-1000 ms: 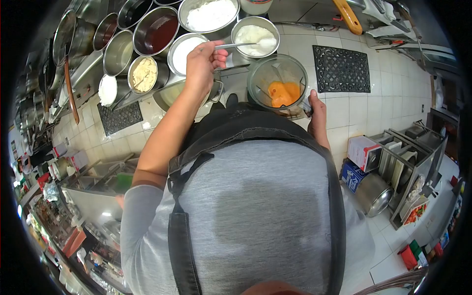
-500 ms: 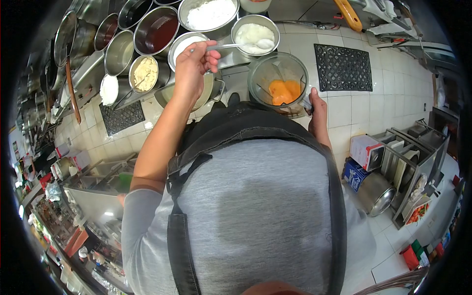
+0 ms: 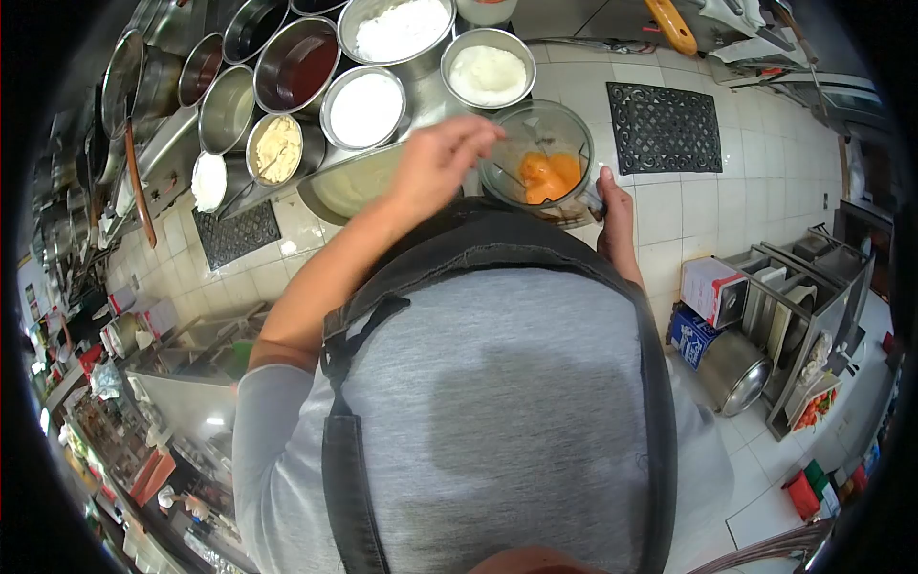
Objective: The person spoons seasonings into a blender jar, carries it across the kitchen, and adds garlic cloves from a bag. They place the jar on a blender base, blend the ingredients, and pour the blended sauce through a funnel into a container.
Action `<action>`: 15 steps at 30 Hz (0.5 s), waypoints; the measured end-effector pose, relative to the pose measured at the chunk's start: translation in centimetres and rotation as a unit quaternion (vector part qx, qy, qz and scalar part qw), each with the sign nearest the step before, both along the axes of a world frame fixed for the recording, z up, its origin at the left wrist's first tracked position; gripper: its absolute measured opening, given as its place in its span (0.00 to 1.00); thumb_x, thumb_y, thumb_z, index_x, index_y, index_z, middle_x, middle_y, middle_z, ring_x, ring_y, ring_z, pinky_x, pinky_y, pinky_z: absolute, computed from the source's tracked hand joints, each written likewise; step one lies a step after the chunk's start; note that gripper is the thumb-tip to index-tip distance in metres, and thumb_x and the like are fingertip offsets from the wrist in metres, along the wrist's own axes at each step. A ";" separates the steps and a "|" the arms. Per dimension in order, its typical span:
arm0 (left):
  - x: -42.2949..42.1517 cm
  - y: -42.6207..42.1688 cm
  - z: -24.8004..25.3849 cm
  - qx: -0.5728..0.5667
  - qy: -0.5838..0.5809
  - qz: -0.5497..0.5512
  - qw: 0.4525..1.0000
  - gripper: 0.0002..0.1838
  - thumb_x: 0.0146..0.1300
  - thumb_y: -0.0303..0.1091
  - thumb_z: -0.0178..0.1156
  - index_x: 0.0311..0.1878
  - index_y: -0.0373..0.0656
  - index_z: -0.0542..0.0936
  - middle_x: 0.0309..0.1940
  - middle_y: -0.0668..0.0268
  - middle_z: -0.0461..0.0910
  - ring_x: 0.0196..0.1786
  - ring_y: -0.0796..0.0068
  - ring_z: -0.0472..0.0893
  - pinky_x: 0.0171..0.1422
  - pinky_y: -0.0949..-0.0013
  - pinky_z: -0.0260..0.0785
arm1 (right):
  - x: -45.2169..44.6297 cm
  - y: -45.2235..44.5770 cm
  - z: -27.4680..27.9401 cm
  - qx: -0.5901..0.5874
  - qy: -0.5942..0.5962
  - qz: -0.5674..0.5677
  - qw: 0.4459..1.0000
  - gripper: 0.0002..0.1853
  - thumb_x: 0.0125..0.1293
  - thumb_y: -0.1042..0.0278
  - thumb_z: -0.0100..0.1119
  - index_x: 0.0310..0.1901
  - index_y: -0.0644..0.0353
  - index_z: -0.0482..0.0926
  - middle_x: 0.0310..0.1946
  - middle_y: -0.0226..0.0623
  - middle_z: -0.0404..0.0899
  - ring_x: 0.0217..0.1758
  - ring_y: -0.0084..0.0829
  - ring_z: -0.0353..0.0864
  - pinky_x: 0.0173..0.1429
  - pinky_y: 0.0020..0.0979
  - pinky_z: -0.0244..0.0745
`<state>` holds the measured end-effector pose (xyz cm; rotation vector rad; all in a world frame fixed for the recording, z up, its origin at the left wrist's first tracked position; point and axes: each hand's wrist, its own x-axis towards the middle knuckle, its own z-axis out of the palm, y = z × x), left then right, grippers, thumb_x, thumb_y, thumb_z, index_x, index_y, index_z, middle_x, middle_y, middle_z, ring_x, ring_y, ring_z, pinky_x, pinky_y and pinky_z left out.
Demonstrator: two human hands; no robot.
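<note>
My left hand (image 3: 442, 165) is over the near-left rim of a clear blender jar (image 3: 585, 134), its fingers pinched together. The spoon seen in that hand a moment earlier is largely hidden now. Inside the jar lies an orange mass (image 3: 553, 178). My right hand (image 3: 617, 212) is closed round the jar's handle (image 3: 593, 203) on the right side. Just beyond the jar stands a metal bowl of white, grainy stuff (image 3: 488, 76). A bowl of smooth white powder (image 3: 362, 110) is above my left hand.
Several metal pots stand on the counter at upper left, among them one of dark red liquid (image 3: 308, 72) and one of pale yellow paste (image 3: 275, 151). A black mat (image 3: 665, 128) lies on the tiled floor. A metal rack (image 3: 798, 316) stands at right.
My left hand has moved right and towards my body, from above the white powder to the jar's rim. The spoon has left the space over the grainy white bowl. My right hand stays put.
</note>
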<state>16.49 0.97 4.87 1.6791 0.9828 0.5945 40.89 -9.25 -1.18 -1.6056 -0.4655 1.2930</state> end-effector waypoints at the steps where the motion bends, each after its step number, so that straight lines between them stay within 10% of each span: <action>1: -0.6 0.7 1.1 -0.022 -0.032 0.053 0.998 0.13 0.72 0.35 0.51 0.48 0.37 0.81 0.29 0.70 0.77 0.28 0.85 0.72 0.29 0.80 0.66 | -0.1 0.0 0.2 -0.001 0.002 -0.005 1.000 0.23 0.67 0.46 0.57 0.25 0.59 0.79 0.23 0.22 0.73 0.27 0.15 0.65 0.34 0.21 0.60; 9: -2.5 4.9 -1.7 0.090 0.061 0.167 0.980 0.14 0.72 0.34 0.50 0.46 0.34 0.80 0.27 0.68 0.77 0.26 0.84 0.71 0.27 0.79 0.66 | 1.3 -0.2 -1.5 -0.005 -0.006 0.026 1.000 0.23 0.67 0.45 0.57 0.25 0.57 0.79 0.22 0.20 0.72 0.25 0.14 0.64 0.32 0.21 0.58; 11: -2.1 4.7 -2.8 -0.129 -0.087 0.204 0.967 0.14 0.73 0.33 0.47 0.48 0.32 0.78 0.27 0.65 0.78 0.25 0.82 0.73 0.27 0.78 0.68 | 1.3 -0.1 -1.4 -0.005 -0.004 0.032 0.999 0.23 0.67 0.45 0.57 0.25 0.57 0.80 0.22 0.21 0.73 0.25 0.14 0.65 0.32 0.20 0.58; 15: -2.0 4.5 -3.6 -0.209 -0.172 0.250 0.930 0.15 0.72 0.33 0.46 0.49 0.30 0.76 0.30 0.59 0.80 0.27 0.78 0.76 0.28 0.75 0.71 | 1.0 -0.1 -0.8 -0.002 -0.001 0.030 1.000 0.23 0.67 0.44 0.57 0.29 0.59 0.82 0.23 0.23 0.76 0.26 0.14 0.68 0.33 0.20 0.61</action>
